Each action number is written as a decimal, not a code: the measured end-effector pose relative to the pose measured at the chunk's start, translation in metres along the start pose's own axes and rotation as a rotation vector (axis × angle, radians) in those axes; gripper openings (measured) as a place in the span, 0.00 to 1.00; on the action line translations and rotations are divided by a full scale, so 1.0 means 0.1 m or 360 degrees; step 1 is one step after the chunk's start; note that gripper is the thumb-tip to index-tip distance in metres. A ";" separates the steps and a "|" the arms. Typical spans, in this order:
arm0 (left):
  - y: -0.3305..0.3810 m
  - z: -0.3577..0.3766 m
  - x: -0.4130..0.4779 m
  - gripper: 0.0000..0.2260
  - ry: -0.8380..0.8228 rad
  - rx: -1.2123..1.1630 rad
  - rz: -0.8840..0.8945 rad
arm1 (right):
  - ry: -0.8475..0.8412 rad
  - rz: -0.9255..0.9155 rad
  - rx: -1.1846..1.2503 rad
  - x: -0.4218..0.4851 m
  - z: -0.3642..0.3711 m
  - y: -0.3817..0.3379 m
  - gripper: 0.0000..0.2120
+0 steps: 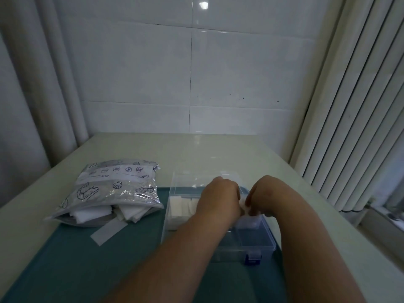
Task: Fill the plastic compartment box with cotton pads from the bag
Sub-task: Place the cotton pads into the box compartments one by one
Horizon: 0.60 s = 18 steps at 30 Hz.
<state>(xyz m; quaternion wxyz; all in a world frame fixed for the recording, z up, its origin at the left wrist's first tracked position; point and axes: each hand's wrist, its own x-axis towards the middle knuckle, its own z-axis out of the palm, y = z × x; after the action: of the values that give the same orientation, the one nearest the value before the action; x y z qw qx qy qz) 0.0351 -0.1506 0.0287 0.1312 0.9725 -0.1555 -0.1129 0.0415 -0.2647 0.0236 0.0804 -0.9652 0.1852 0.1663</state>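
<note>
A clear plastic compartment box point(255, 239) with a blue latch sits on the teal mat, its lid standing open at the back. White cotton pads point(178, 206) fill its left compartments. Both of my hands are over the box's right middle part. My left hand point(219, 197) and my right hand point(265, 196) meet there, fingers curled down around a white cotton pad point(243, 205) that shows between them. The printed zip bag point(113, 191) lies to the left of the box, its mouth towards me, with white pads inside.
One loose cotton pad point(109, 231) lies on the teal mat point(76, 270) in front of the bag. The mat covers the near part of a pale table point(196, 149). A tiled wall stands behind, curtains at left, vertical blinds at right.
</note>
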 end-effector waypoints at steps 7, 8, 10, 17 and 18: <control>-0.04 -0.03 0.08 0.24 -0.0357 -0.0010 -0.0088 | 0.0022 -0.0049 -0.0101 0.00 0.04 -0.03 0.22; -0.04 -0.03 0.09 0.24 -0.0360 0.0000 -0.0083 | 0.0023 -0.0049 -0.0098 0.00 0.04 -0.02 0.22; -0.04 -0.02 0.08 0.24 -0.0353 0.0016 -0.0081 | 0.0018 -0.0060 -0.0100 -0.02 0.02 -0.03 0.22; -0.06 0.04 0.08 0.24 -0.0211 0.0015 -0.0047 | -0.0002 -0.0106 -0.0222 -0.05 0.00 -0.06 0.21; -0.06 0.04 0.08 0.24 -0.0216 0.0035 -0.0061 | -0.0005 -0.0094 -0.0200 -0.05 0.00 -0.06 0.21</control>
<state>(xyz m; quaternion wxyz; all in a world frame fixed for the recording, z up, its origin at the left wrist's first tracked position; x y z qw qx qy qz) 0.0428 -0.1488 0.0224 0.1075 0.9668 -0.1466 -0.1796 0.0394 -0.2571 0.0255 0.0249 -0.9731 0.1458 0.1767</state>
